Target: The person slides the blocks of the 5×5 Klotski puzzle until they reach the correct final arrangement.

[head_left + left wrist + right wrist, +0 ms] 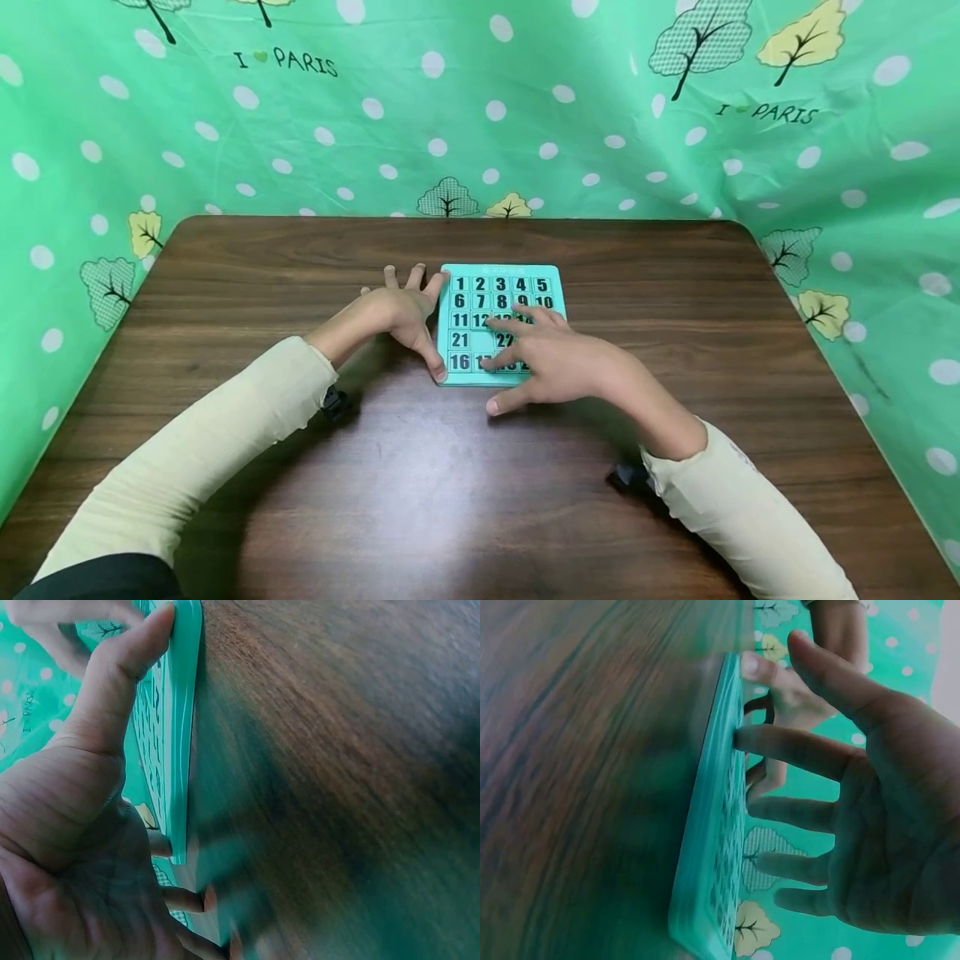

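Observation:
A turquoise sliding number puzzle [501, 302] lies flat on the table. Black numerals mark its tiles, and a gap shows just right of tile 21 [460, 340]. My left hand [405, 310] is spread along the puzzle's left side, thumb tip at the near corner and index finger at the far corner; its other fingers reach out over the table. Over the lower right part is my right hand [558, 358], fingers extended. Its index fingertip touches the bottom row around tile 17, while the thumb sticks out past the near edge. This hand hides several tiles on the right.
Beneath the puzzle is a dark wood-grain table [420, 492]. A green dotted cloth [405, 108] printed with trees hangs behind the table and along both sides. Small black devices sit under both wrists, by the pale sleeves [247, 421].

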Demonstrator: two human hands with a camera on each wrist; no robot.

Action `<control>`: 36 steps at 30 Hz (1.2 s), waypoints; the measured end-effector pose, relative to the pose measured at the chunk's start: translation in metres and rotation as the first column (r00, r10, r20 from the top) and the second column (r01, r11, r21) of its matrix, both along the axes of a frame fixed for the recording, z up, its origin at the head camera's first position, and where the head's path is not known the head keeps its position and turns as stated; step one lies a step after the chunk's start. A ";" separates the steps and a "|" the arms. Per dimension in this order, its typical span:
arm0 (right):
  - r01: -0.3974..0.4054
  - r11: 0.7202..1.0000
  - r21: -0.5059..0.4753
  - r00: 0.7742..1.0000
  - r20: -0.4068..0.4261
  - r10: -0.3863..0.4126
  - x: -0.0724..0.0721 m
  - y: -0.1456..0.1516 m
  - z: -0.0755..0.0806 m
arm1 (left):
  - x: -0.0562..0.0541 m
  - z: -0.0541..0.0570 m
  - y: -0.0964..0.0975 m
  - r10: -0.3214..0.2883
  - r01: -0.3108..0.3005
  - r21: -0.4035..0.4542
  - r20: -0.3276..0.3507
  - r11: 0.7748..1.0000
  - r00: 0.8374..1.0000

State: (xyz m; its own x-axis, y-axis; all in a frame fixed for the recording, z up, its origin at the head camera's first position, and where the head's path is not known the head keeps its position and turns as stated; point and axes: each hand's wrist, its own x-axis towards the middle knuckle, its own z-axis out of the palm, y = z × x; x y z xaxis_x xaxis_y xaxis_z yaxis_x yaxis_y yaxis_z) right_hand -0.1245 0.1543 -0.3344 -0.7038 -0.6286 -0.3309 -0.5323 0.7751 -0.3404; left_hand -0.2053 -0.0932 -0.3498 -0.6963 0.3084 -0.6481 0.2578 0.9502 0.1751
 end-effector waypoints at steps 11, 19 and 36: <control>0.087 0.995 0.054 0.996 -0.038 -0.085 -0.007 -0.004 -0.002 | 0.000 0.001 0.000 -0.006 0.006 -0.017 0.002 1.000 1.000; -0.024 1.000 0.017 1.000 -0.016 0.024 0.008 -0.006 -0.005 | -0.001 0.001 0.001 -0.005 0.006 -0.023 0.011 1.000 1.000; 0.077 0.997 0.013 0.996 -0.053 -0.077 0.002 -0.006 -0.005 | 0.001 0.000 0.002 -0.005 0.005 -0.021 -0.005 1.000 1.000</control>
State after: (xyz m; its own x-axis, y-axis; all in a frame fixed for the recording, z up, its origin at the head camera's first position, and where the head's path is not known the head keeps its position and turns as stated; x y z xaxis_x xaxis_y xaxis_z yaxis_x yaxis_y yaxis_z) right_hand -0.1228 0.1484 -0.3392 -0.7665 -0.5673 -0.3011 -0.4877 0.8192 -0.3018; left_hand -0.2039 -0.0913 -0.3496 -0.6979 0.2985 -0.6510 0.2636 0.9522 0.1541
